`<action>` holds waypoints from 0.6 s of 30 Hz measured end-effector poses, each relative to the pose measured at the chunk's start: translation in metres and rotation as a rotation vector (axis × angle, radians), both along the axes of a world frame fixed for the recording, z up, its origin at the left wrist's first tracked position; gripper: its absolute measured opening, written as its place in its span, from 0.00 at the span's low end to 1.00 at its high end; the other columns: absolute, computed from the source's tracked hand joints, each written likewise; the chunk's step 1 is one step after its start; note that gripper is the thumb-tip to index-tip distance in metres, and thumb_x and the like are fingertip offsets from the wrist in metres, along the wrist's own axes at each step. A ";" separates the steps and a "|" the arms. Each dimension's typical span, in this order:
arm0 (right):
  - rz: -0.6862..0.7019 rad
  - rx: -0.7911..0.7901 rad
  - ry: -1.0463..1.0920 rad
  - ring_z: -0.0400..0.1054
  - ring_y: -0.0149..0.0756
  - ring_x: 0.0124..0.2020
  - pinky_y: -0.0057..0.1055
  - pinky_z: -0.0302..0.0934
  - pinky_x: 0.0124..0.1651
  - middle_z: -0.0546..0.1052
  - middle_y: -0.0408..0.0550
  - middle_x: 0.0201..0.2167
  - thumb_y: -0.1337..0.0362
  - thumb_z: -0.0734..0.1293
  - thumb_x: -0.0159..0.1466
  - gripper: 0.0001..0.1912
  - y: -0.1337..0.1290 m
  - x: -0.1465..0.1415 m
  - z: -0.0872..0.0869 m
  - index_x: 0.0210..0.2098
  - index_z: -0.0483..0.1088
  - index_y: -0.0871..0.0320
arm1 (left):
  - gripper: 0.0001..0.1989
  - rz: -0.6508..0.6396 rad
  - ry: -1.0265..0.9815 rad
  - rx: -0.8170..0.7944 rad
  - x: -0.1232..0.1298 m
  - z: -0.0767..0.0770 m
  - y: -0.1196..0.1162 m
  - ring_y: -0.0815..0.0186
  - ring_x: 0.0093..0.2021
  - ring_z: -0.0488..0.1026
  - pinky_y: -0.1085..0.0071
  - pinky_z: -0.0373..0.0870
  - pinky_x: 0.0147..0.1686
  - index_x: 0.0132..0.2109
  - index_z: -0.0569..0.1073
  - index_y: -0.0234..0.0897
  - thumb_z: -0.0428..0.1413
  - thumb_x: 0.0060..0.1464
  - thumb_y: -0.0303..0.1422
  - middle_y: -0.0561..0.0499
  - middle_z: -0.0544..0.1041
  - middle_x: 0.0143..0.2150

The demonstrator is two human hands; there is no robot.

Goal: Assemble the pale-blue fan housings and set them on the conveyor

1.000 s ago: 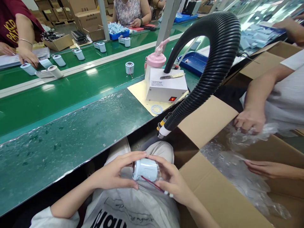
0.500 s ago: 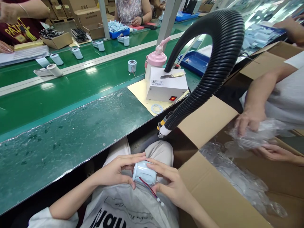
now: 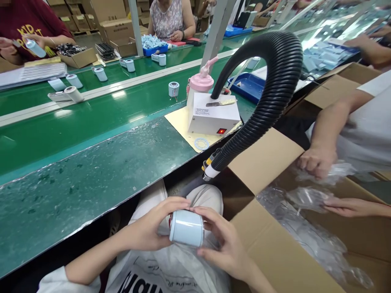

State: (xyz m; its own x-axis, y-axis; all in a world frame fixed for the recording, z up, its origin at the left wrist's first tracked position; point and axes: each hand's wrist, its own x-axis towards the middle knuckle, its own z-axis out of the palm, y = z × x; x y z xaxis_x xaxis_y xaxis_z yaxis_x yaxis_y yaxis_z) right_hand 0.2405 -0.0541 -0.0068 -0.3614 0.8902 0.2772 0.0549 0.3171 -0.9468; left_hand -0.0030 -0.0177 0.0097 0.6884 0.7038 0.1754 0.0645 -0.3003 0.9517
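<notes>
Between my two hands, above my lap, is a light blue cylindrical housing [image 3: 187,228] lying on its side. My left hand [image 3: 154,226] grips its left end, with fingers over the top and the thumb low. My right hand [image 3: 221,238] curls around the right end, fingertips at the upper edge and thumb near the bottom. A smooth, shiny side of the housing faces me, and a bit of red shows at its left end. Just beyond my hands hangs the nozzle [image 3: 209,173] of a black corrugated hose [image 3: 285,81], which rises from a white box [image 3: 214,118] with a lit red switch.
A green work surface [image 3: 100,175] runs along my left and front. Similar blue housings [image 3: 173,89] stand on the conveyor, near a pink-topped bottle [image 3: 200,82]. To my right, a co-worker's hands handle clear plastic bags [image 3: 305,219] over an open carton [image 3: 269,244]. Other people sit across the line.
The housing has turned in my hands: its wires and moulded recess faced me before, and now a smooth side does. The co-worker's hands at right have moved apart with the plastic.
</notes>
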 end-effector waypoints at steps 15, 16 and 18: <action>-0.007 0.463 -0.189 0.72 0.42 0.60 0.37 0.72 0.59 0.74 0.56 0.58 0.79 0.65 0.64 0.28 0.004 0.003 -0.015 0.61 0.66 0.52 | 0.38 -0.023 -0.026 -0.709 0.012 -0.005 -0.006 0.54 0.54 0.73 0.58 0.71 0.54 0.63 0.65 0.43 0.68 0.49 0.48 0.43 0.72 0.57; -0.025 0.428 -0.222 0.71 0.43 0.61 0.38 0.71 0.60 0.73 0.56 0.60 0.77 0.65 0.65 0.27 0.004 0.010 -0.020 0.61 0.66 0.52 | 0.36 0.020 0.036 -0.684 0.013 -0.002 -0.004 0.54 0.53 0.74 0.59 0.73 0.52 0.61 0.66 0.43 0.67 0.49 0.49 0.43 0.73 0.56; -0.177 0.300 -0.291 0.70 0.46 0.62 0.42 0.70 0.61 0.72 0.57 0.62 0.70 0.67 0.67 0.21 0.004 0.040 -0.034 0.59 0.69 0.52 | 0.34 0.136 0.203 -0.547 0.002 0.008 0.014 0.55 0.48 0.76 0.60 0.74 0.49 0.58 0.67 0.43 0.66 0.48 0.50 0.43 0.74 0.55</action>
